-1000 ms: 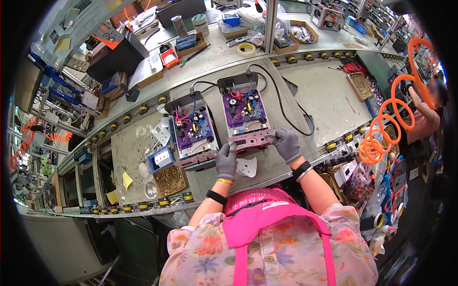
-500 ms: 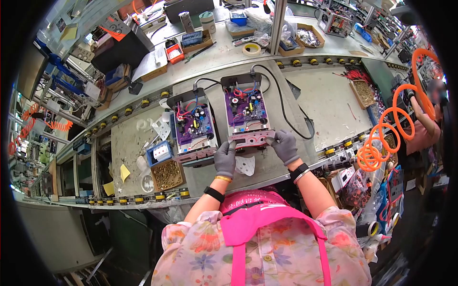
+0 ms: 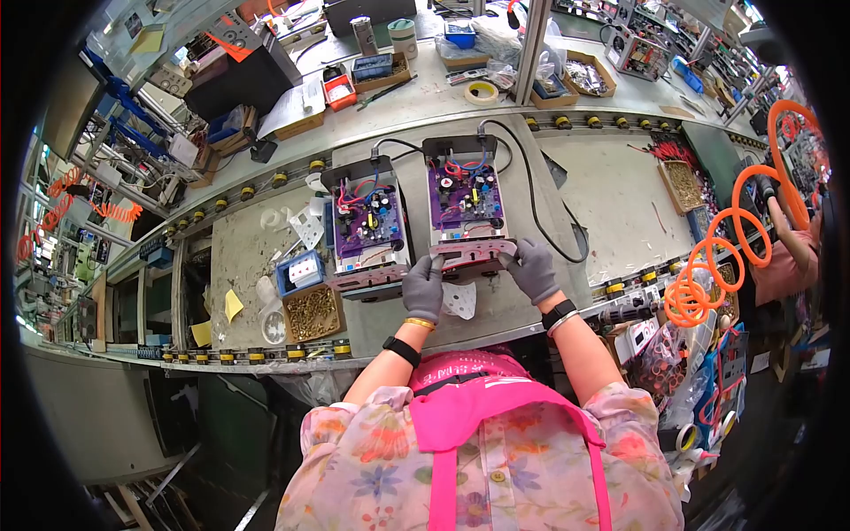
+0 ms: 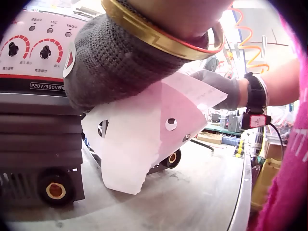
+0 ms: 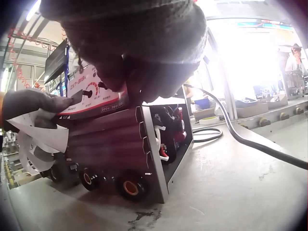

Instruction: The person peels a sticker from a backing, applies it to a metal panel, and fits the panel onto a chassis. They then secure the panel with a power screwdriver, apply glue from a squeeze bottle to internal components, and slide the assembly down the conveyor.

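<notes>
Two welding-machine-like units stand side by side, tops off, with purple circuit boards showing: a left machine [image 3: 366,217] and a right machine [image 3: 464,196]. At the right machine's front, both gloved hands pinch a long printed panel label [image 3: 475,249] by its ends. My left hand [image 3: 423,290] has its thumb on the left end, and my right hand [image 3: 534,271] has its thumb on the right end. A white sheet with punched holes [image 4: 130,132] hangs beneath the left hand. Knobs poke out of the printed front in the right wrist view; the right fingertips are partly hidden there.
A black cable [image 3: 537,199] loops from the right machine over the board. Left lie a blue bin [image 3: 299,273] and a cardboard tray of brass-coloured parts [image 3: 314,314]. Roller rails edge the line. Orange coiled hoses [image 3: 699,274] hang at right, near another person.
Both hands stay at the label's ends. The label has tilted, so less of its face shows from above. The head view has shifted slightly.
</notes>
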`<control>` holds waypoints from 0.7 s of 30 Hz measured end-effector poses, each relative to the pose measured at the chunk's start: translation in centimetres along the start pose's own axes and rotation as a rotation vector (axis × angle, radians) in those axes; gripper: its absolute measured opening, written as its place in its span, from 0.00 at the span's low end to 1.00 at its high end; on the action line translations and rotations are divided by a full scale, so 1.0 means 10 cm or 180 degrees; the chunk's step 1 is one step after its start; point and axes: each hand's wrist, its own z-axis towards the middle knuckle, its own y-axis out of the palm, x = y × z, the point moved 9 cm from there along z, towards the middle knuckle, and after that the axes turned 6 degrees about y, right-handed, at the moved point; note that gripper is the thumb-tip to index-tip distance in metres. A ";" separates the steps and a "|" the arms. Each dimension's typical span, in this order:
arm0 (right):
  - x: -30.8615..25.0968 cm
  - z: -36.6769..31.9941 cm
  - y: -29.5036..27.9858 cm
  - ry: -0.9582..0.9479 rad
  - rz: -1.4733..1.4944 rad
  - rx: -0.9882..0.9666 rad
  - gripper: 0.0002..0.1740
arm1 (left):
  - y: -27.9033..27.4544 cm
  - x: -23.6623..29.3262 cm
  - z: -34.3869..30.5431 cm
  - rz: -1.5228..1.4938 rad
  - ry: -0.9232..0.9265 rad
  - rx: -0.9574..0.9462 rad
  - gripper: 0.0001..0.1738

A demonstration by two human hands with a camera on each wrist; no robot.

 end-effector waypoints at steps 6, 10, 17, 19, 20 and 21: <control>0.00 0.01 -0.01 -0.0161 -0.0089 -0.0096 0.16 | -0.02 0.07 0.02 0.0457 0.0178 0.0074 0.19; -0.15 0.01 -0.07 -0.0601 -0.0656 0.0146 0.17 | -0.08 0.33 0.05 0.1427 0.0095 -0.0254 0.20; -0.28 0.06 -0.15 -0.0816 -0.1083 0.0264 0.20 | -0.05 0.42 0.08 0.2405 0.0486 -0.0544 0.14; -0.27 0.10 -0.15 -0.0856 -0.1317 0.0136 0.21 | -0.02 0.43 0.08 0.2581 0.0590 -0.0629 0.14; -0.25 0.10 -0.16 -0.0876 -0.1435 0.0071 0.21 | -0.02 0.43 0.08 0.2626 0.0565 -0.0672 0.13; -0.22 0.10 -0.17 -0.0871 -0.1449 0.0069 0.22 | -0.02 0.45 0.09 0.2671 0.0543 -0.0714 0.12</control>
